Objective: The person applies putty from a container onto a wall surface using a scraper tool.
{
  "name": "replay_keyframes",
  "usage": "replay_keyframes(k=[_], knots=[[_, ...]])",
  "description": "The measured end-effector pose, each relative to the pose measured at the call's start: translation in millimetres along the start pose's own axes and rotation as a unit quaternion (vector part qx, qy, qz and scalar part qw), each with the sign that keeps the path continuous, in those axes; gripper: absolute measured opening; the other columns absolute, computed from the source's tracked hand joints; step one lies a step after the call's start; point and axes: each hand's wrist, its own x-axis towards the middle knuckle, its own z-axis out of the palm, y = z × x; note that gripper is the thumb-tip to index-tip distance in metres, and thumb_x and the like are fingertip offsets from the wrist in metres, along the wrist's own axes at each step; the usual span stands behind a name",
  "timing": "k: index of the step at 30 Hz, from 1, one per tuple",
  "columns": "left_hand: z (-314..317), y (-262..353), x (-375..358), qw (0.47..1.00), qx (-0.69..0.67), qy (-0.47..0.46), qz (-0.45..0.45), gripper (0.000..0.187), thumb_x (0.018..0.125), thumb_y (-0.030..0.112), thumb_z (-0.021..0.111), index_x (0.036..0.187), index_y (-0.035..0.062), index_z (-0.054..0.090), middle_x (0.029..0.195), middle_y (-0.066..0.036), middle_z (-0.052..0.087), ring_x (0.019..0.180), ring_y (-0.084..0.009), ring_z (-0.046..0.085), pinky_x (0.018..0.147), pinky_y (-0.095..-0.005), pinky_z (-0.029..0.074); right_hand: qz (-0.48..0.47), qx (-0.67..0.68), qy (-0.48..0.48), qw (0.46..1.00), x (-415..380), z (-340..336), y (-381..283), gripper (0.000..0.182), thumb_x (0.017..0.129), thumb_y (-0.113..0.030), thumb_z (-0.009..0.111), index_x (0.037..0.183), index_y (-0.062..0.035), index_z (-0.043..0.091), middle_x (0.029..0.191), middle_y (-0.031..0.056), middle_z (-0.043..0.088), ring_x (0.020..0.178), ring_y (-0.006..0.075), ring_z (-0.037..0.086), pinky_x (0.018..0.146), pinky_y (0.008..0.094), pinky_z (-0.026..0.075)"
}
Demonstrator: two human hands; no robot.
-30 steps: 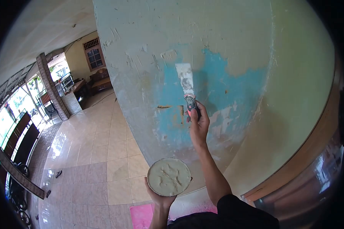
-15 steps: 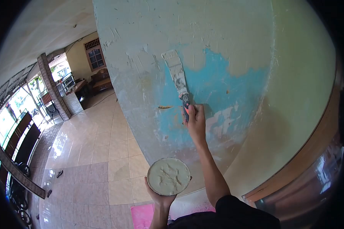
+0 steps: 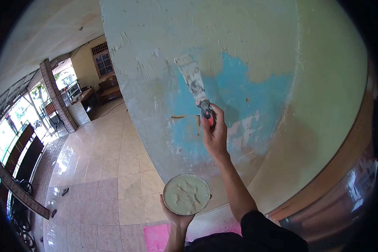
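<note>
- watching via my head cam: r hand (image 3: 215, 135) closed round the handle of the scraper (image 3: 196, 86), blade angled up-left over the upper l part of the blue patch (image 3: 239, 90); can't tell if its tip touches the wall (image 3: 260, 33).
- l hand (image 3: 178, 218) clasped round the underside & sides of the round tub (image 3: 186, 174), below the r hand; pale putty (image 3: 187, 195) inside, lumpy on top. hands well apart.
- in my way: scraper & r hand hide bits of the patch; black sleeve (image 3: 262, 231) blocks the bottom r.
- brown gash (image 3: 179, 116) in the wall, just l of the handle.
- bg l: tiled floor (image 3: 130, 185) w/ dark sandals (image 3: 65, 191), pillar (image 3: 58, 95), bench (image 3: 109, 87) under a window (image 3: 104, 64).
- pink area (image 3: 156, 237) near the l forearm.
</note>
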Motion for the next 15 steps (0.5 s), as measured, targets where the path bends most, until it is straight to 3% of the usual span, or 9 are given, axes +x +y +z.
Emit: replay_keyframes(k=[2,4,5,8,12,15], knots=[[3.7,-0.9,-1.9,1.0,0.005,-0.001,0.0,0.076,0.09,0.065,0.037,0.145,0.0125,0.036,0.149,-0.013,0.035,0.135,-0.0388,0.033,0.109,-0.065,0.024,0.049,0.01,-0.006,0.999,0.0,2.0,4.7,0.04,0.097,-0.014,0.057,0.131,-0.0003,0.044,0.094,0.0089,0.06,0.073,0.0122,0.053,0.064,0.0255,0.045],[5.5,-0.7,-4.0,1.0,0.002,-0.003,0.002,0.076,0.09,0.065,0.037,0.145,0.0126,0.036,0.149,-0.013,0.035,0.135,-0.0384,0.033,0.11,-0.0643,0.024,-0.018,-0.027,0.012,0.999,3.6,6.8,13.6,0.042,0.097,-0.014,0.056,0.135,0.0002,0.044,0.107,0.0155,0.062,0.084,0.0193,0.062,0.072,0.0298,0.05],[6.9,-0.6,-4.4,1.0,-0.001,-0.006,0.002,0.076,0.09,0.065,0.037,0.145,0.0127,0.037,0.148,-0.013,0.035,0.135,-0.038,0.033,0.11,-0.0635,0.025,-0.029,-0.044,0.009,0.999,5.6,9.1,16.7,0.045,0.097,-0.014,0.055,0.138,-0.0001,0.043,0.117,0.0214,0.06,0.095,0.028,0.065,0.08,0.0347,0.051],[12.7,0.0,-6.4,1.0,0.003,0.023,0.017,0.076,0.09,0.066,0.037,0.145,0.0131,0.037,0.149,-0.012,0.035,0.135,-0.0366,0.034,0.111,-0.0615,0.025,-0.093,-0.084,0.029,0.992,19.5,18.2,9.9,0.044,0.096,-0.012,0.056,0.137,-0.0003,0.043,0.117,0.0228,0.06,0.097,0.0323,0.065,0.08,0.0358,0.052],[9.9,2.1,-6.4,0.999,0.015,0.025,0.017,0.076,0.09,0.066,0.037,0.145,0.0135,0.037,0.148,-0.012,0.036,0.135,-0.0354,0.034,0.111,-0.0599,0.025,-0.036,-0.173,0.014,0.984,19.1,25.3,5.9,0.047,0.095,-0.01,0.057,0.138,0.0003,0.041,0.11,0.0231,0.06,0.096,0.035,0.065,0.077,0.0365,0.052],[6.6,3.5,-3.8,0.998,0.021,0.037,0.038,0.076,0.09,0.066,0.037,0.145,0.0134,0.037,0.148,-0.011,0.036,0.135,-0.0353,0.034,0.111,-0.0602,0.025,-0.046,-0.184,0.035,0.981,-7.9,26.4,23.0,0.048,0.095,-0.01,0.057,0.139,0.0004,0.04,0.108,0.0222,0.06,0.093,0.0342,0.065,0.077,0.0367,0.052]])
